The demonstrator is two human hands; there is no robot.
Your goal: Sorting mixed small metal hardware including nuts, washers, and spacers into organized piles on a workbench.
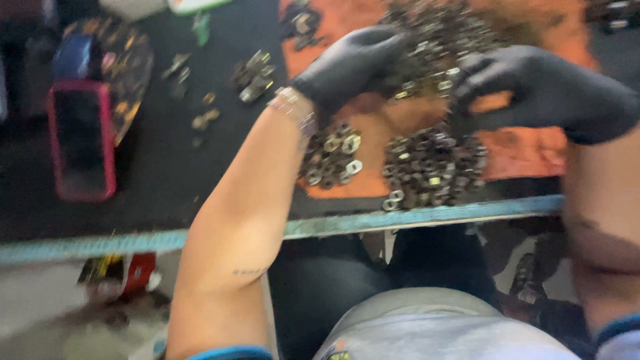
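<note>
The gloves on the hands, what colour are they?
Black, both gloves; the head view shows them best, above an orange mat strewn with metal nuts.

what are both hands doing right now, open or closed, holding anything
Left hand: black glove, fingers curled into the pile of metal nuts and washers; grip cannot be told through the blur.
Right hand: black glove, fingertips pinched at the pile; what it holds cannot be told.

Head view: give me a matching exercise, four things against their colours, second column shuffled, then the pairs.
Things:
1. phone case
2. gloves on both hands, left hand, right hand
3. mat under the nuts
4. table edge

Colours:
A. orange
B. light blue
C. red
D. black

Pairs: 1-C, 2-D, 3-A, 4-B
</note>
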